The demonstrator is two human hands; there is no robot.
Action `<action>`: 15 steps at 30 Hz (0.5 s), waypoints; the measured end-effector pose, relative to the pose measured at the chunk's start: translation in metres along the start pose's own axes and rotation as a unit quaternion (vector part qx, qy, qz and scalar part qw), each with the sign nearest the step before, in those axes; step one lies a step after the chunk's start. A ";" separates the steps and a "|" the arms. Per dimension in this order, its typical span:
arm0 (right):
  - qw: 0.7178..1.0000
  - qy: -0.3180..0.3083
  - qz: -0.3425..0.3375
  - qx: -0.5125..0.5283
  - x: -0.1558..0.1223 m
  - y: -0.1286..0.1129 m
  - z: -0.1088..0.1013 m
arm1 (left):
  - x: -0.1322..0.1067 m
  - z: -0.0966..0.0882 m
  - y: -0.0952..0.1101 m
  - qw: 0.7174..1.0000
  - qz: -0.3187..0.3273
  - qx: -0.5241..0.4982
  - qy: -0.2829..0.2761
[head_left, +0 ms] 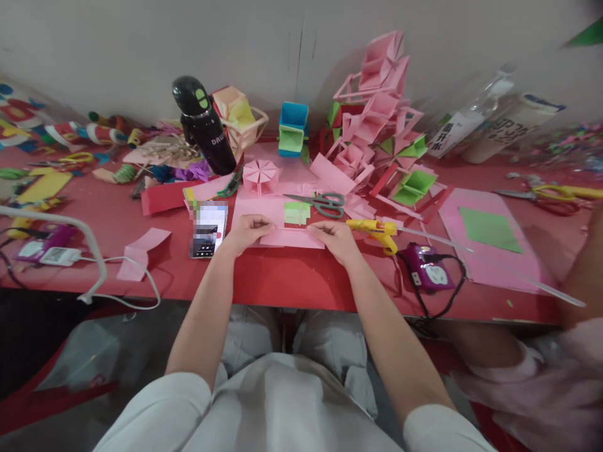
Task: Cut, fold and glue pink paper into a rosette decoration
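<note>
A strip of pink paper (293,238) lies flat in front of me, its far edge pinched at both ends. My left hand (253,230) is closed on the left end, and my right hand (332,236) is closed on the right end. Just beyond the strip lie small green paper pieces (296,213) and dark-handled scissors (325,204). To the right of my right hand rests a yellow glue gun (375,232) with a long clear glue stick (499,268) behind it. Left of my left hand is a phone (208,231).
A black bottle (207,135) stands at the back, beside a folded pink paper piece (260,176). Pink paper lanterns (377,116) are piled behind the scissors. A purple power socket (429,269) with its cord sits at the right. Another person's arm (586,270) is at the far right.
</note>
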State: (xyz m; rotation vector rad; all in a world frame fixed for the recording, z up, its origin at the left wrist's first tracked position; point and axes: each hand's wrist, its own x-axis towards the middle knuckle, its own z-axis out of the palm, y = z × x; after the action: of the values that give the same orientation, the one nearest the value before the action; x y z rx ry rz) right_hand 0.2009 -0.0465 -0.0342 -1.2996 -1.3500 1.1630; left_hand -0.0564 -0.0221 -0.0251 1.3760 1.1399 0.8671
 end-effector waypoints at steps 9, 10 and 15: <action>1.000 0.009 0.010 0.015 0.000 -0.001 0.003 | 0.002 0.004 -0.004 1.000 0.013 0.013 -0.017; 1.000 0.009 0.008 0.016 0.000 0.000 0.003 | 0.002 0.004 -0.004 1.000 0.015 0.009 -0.018; 1.000 0.003 0.004 0.022 0.000 0.000 0.003 | 0.002 0.004 -0.004 1.000 0.012 0.001 -0.009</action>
State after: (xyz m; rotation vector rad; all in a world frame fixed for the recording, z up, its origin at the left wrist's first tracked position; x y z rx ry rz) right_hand 0.1982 -0.0463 -0.0348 -1.2782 -1.3084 1.1874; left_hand -0.0532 -0.0218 -0.0301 1.3980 1.1132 0.8690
